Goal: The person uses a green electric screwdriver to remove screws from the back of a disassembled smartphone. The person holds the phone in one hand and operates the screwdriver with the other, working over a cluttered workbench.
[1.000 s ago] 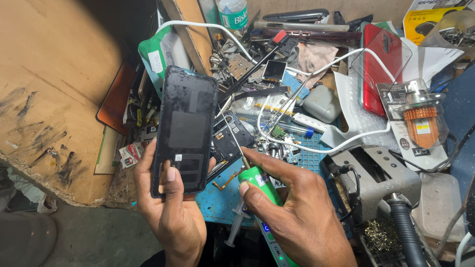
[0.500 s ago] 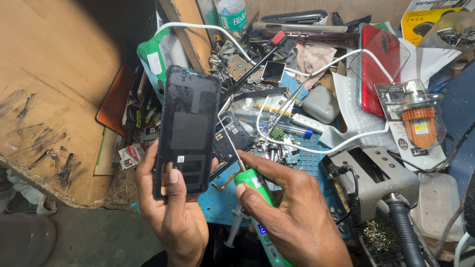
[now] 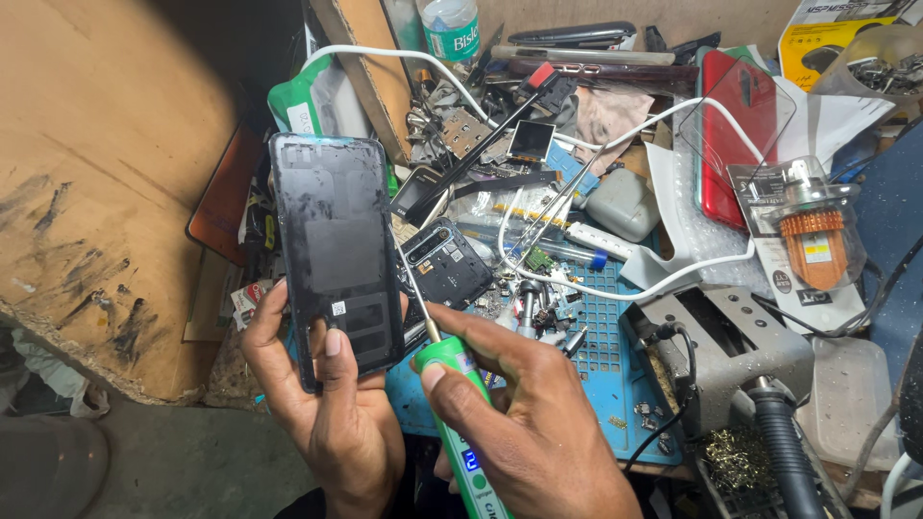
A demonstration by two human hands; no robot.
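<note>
My left hand [image 3: 332, 408] holds a black phone back cover [image 3: 336, 250] upright, thumb pressed on its lower face. My right hand [image 3: 524, 408] grips a green-handled screwdriver [image 3: 461, 432], and its thin metal shaft [image 3: 418, 298] rises along the cover's right edge. Just behind the shaft an opened dark phone body [image 3: 444, 264] lies on the blue work mat [image 3: 601, 356].
A red phone [image 3: 731, 135] under a clear case lies at the back right, with a white cable [image 3: 615, 288] looping across the mat. A grey metal holder [image 3: 735, 346] stands at right with an orange-capped bottle [image 3: 817, 245]. A plywood board [image 3: 106, 192] fills the left. Tools and parts crowd the bench.
The screwdriver shaft has moved in close to the cover's right edge, and my left hand has tilted the cover slightly. Both hands keep their grip.
</note>
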